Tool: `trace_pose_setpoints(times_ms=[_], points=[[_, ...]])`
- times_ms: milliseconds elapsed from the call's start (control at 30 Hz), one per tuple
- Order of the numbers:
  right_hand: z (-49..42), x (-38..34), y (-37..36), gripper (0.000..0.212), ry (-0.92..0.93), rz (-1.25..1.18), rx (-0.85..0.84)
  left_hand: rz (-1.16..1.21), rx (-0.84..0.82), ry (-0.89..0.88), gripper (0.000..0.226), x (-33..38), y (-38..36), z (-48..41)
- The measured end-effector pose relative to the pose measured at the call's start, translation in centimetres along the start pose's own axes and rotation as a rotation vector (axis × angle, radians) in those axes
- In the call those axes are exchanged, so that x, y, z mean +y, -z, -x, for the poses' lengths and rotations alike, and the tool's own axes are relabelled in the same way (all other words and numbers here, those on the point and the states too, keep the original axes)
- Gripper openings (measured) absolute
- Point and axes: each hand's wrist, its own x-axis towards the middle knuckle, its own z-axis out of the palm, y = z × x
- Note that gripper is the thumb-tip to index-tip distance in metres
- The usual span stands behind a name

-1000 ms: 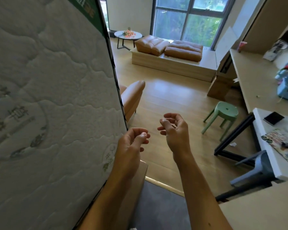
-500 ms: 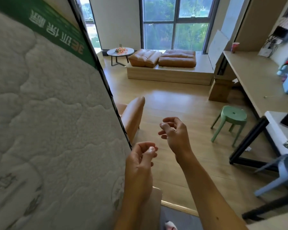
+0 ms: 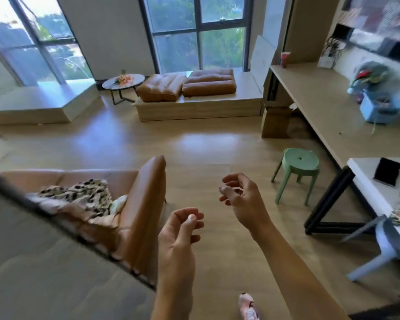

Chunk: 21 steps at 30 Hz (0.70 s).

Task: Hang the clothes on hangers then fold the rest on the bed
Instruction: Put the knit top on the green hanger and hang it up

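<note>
Nearest, at the bottom edge, a pink shoe [image 3: 247, 308] on the wooden floor [image 3: 217, 146]. Just above it, two bare forearms reaching forward: left hand [image 3: 179, 229] loosely curled, thumb tip near the forefinger, grasping nothing; right hand [image 3: 243, 199] a little further out, fingers likewise relaxed and half-bent, also empty. To the left, a blurred grey slab [image 3: 44, 262] with a dark edge, too smeared to name. Just beyond that edge, a tan armchair [image 3: 146, 204], and heaped on its seat the leopard-print garment [image 3: 79, 195] with some paler cloth beneath: the only clothes in view, well apart from both hands. Further right, a green stool [image 3: 298, 167], a white worktop [image 3: 365, 181] on black legs carrying a dark flat object [image 3: 387, 172], and a long wooden worktop [image 3: 314, 100] along the wall. Farthest, tan cushions [image 3: 187, 84] on a low platform [image 3: 194, 107], a small round table [image 3: 124, 80], tall windows [image 3: 194, 31]. No hanger anywhere in sight. Judged to be the approach before a pick-up: nothing held, nothing visibly hung or folded. Next, probably: turn left, reach over the chair arm, take a firm bunch of the patterned cloth, lift it free of the heap, then look for a hanger.
</note>
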Motion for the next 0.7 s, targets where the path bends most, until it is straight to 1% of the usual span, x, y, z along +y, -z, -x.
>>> trace_pose_setpoints(times_ms=[33, 100, 133, 200, 300, 533, 700], points=[[-2.3, 0.3, 1.1, 0.008, -0.01, 0.004, 0.004, 0.014, -0.019, 0.015, 0.009, -0.1, -1.8, -2.4], [-6.9, 0.9, 3.2, 0.009, -0.022, 0.017, -0.006, 0.034, -0.038, 0.037, 0.019, 0.0, -5.5, -7.1], [-9.0, 1.0, 4.1, 0.009, -0.028, 0.023, -0.021, 0.047, -0.034, 0.044, 0.02, 0.2, -7.3, -9.1], [-13.2, 1.1, 5.4, 0.01, -0.026, 0.018, -0.042, 0.07, -0.032, 0.037, 0.019, 0.9, -10.4, -13.0], [-18.7, 0.9, 6.6, 0.01, -0.037, -0.005, -0.03, 0.047, -0.045, 0.044, 0.016, 1.7, -14.1, -17.8], [-31.3, 1.2, 5.8, 0.008, -0.063, -0.044, -0.033, 0.007, -0.036, 0.049, 0.018, 1.6, -17.3, -29.9], [-43.1, 1.7, 2.8, 0.008, -0.035, -0.015, -0.025, 0.035, -0.006, 0.063, 0.018, 0.3, -18.2, -42.4]])
